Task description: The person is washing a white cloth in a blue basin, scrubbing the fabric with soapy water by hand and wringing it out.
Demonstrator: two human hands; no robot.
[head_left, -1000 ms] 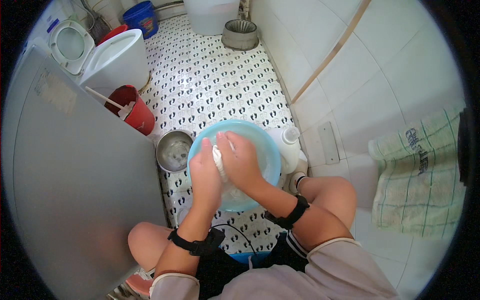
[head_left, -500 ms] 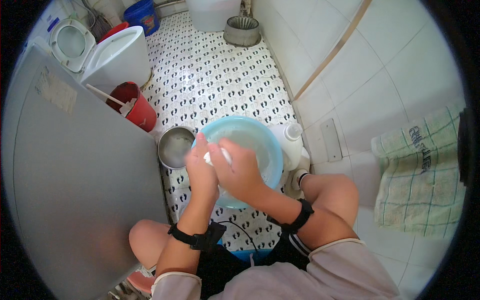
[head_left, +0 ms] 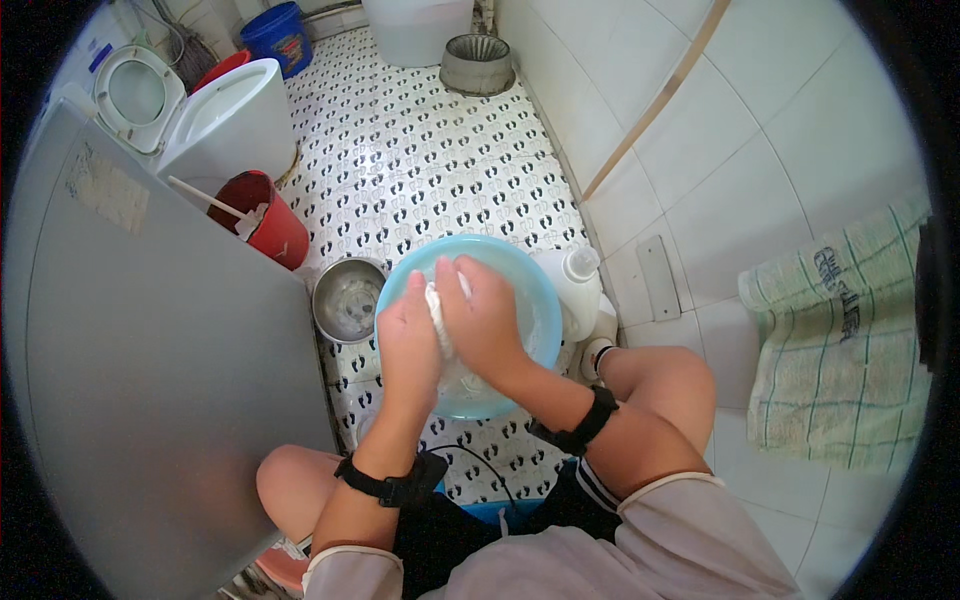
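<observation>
Both my hands are closed on a small wet white cloth (head_left: 437,312), bunched up between them. My left hand (head_left: 408,335) wraps its left side, and my right hand (head_left: 482,315) grips it from the right with the thumb upward. They are held over a light blue basin (head_left: 546,310) of cloudy, sudsy water on the floor. Much of the cloth is hidden inside my fingers, so its kind does not show.
A metal bowl (head_left: 348,300) stands left of the basin, a white jug (head_left: 572,290) right of it. A red bin (head_left: 278,235), a toilet (head_left: 235,125) and a grey panel (head_left: 190,350) are at left. A checked towel (head_left: 835,350) hangs at right.
My hands have shifted slightly right, and my right hand has turned so its fingers point more upward. More of the white cloth shows between my hands.
</observation>
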